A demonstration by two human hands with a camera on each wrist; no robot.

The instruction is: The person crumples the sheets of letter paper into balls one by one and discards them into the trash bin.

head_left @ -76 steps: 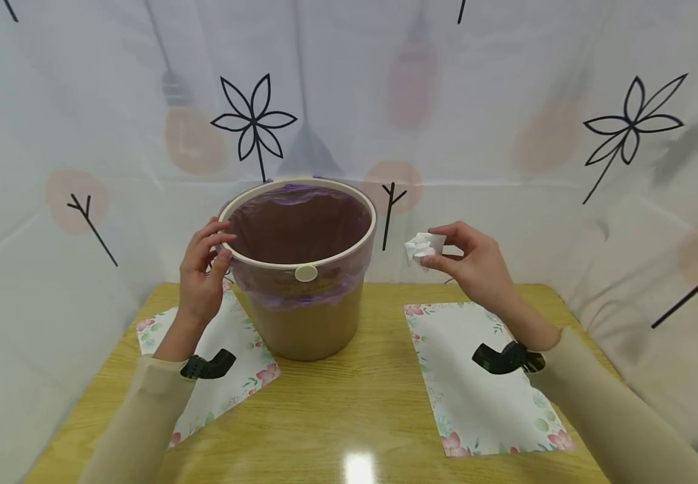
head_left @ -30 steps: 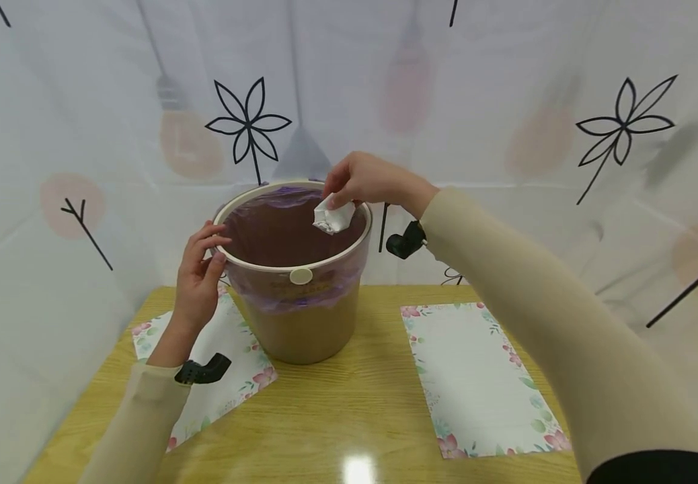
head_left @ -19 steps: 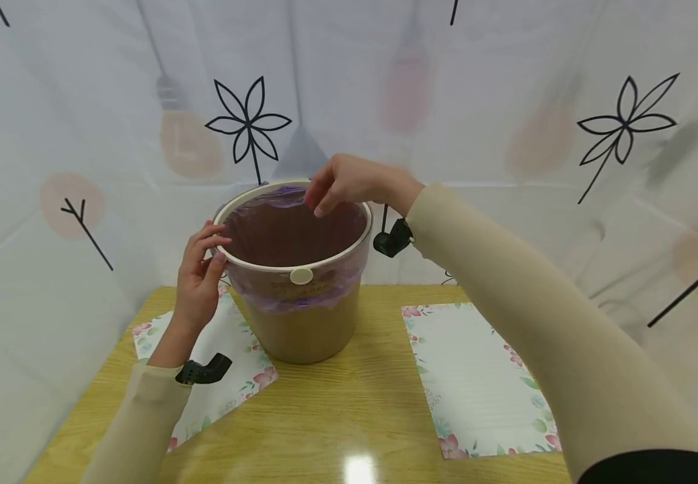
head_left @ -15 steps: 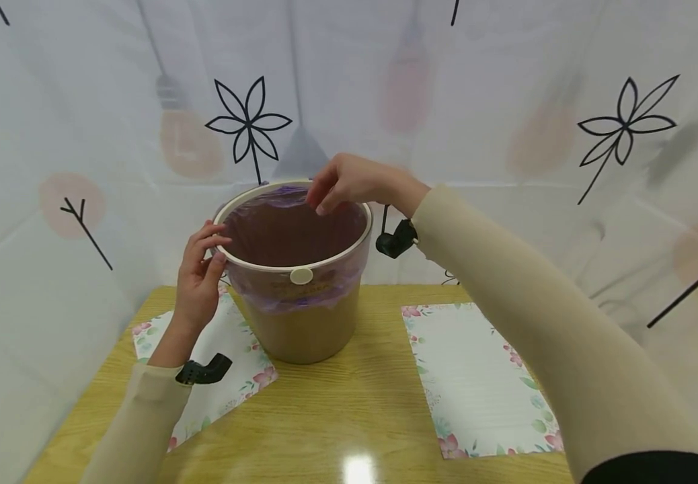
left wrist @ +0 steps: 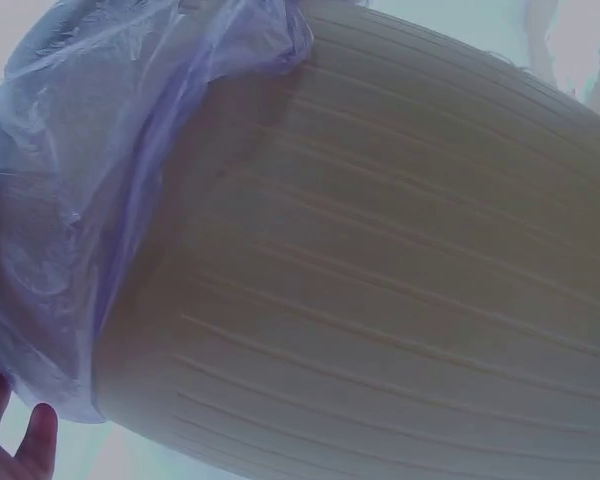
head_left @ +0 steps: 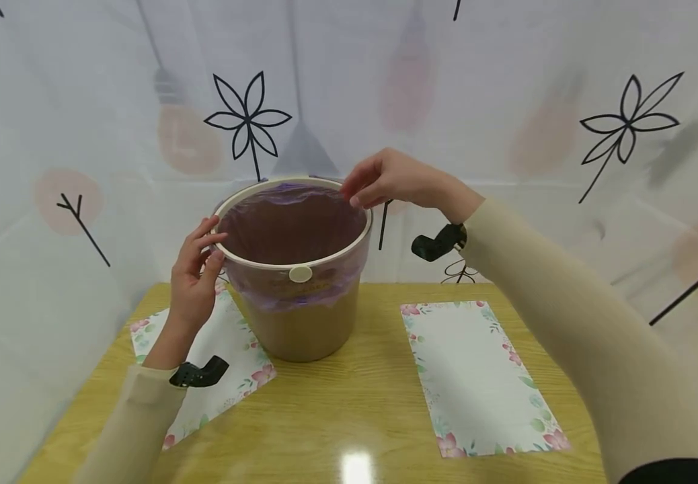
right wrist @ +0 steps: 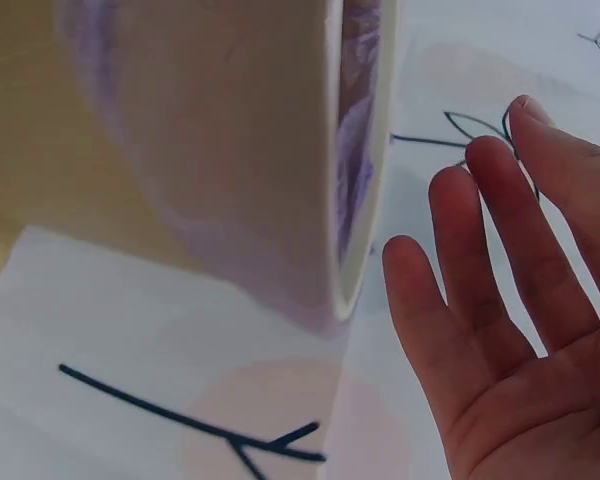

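Note:
A beige trash can with a pale rim stands on the table, lined with a purple plastic bag. My left hand holds its left rim, fingers over the edge and thumb outside; in the left wrist view the fingertips show at the lower left corner beside the bag. Over the right side of the rim hangs my right hand, holding nothing. In the right wrist view its fingers are spread and slightly bent, apart from the rim. The inside bottom of the can is hidden.
One floral-bordered sheet of paper lies on the wooden table at the right. Another sheet lies at the left, partly under my left arm. A white patterned curtain closes off the back.
A crumpled white paper, earlier pinched in my right hand and carried over the trash can, has left the fingers and is out of sight. The right hand has since drawn back rightward.

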